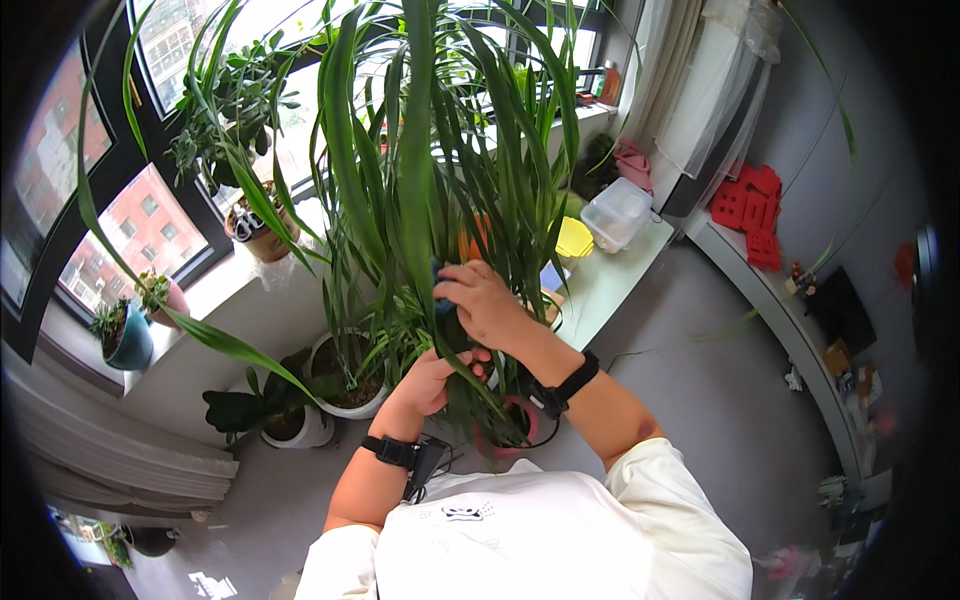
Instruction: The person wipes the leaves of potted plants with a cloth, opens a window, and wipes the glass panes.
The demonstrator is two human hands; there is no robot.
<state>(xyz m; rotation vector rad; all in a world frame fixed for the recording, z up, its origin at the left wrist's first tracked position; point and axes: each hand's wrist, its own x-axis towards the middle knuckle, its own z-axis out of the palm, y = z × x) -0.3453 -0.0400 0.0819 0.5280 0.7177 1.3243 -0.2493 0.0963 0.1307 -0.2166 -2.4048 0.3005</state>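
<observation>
Long, strap-shaped green leaves (416,172) of a tall potted plant hang in front of me. My right hand (484,304) grips a dark blue cloth (442,289) against a leaf in the middle of the plant; the leaf partly hides the cloth. Lower and to the left, my left hand (442,379) has its fingers closed around a hanging leaf. A black strap with a device sits on each wrist. Behind my left hand stands a white pot (352,409) with soil and leaves. Just below my hands, leaf tips hang over a pink-rimmed pot (529,424).
A pale green tabletop (611,285) at the right holds a clear plastic container (619,210) and a yellow container (574,238). Potted succulents (127,337) line the windowsill at the left. A broad-leaved plant in a white pot (307,431) stands on the floor.
</observation>
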